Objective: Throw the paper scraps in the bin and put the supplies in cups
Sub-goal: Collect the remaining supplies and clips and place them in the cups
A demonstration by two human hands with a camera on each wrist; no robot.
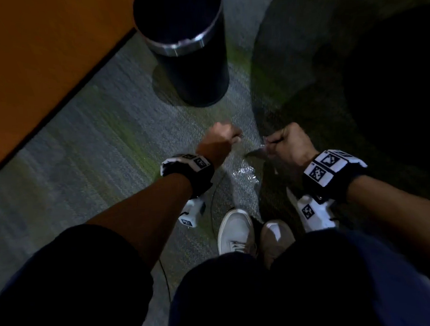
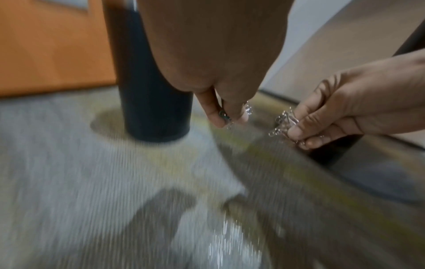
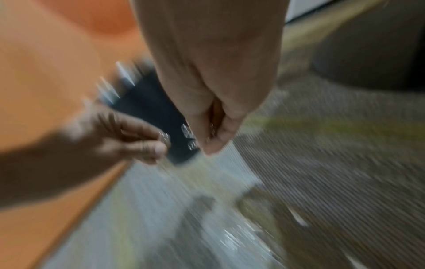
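Observation:
I stand on grey carpet in front of a tall dark bin (image 1: 186, 48) with a silver rim. My left hand (image 1: 235, 137) is curled and pinches a few metal paper clips (image 2: 226, 118) between thumb and fingers. Close beside it, my right hand (image 1: 269, 142) grips a small bunch of paper clips (image 2: 281, 123). Both hands hang low, nearer me than the bin (image 2: 151, 91) and apart from it. A clear shiny film (image 1: 244, 172) shows below the hands; whether it hangs from them or lies on the carpet I cannot tell. The wrist views are blurred.
An orange desk surface (image 1: 32, 72) fills the upper left. A large dark round shape (image 1: 390, 81) lies on the floor at right. My white shoes (image 1: 234, 231) stand below the hands, with a thin cable (image 1: 213, 200) beside them.

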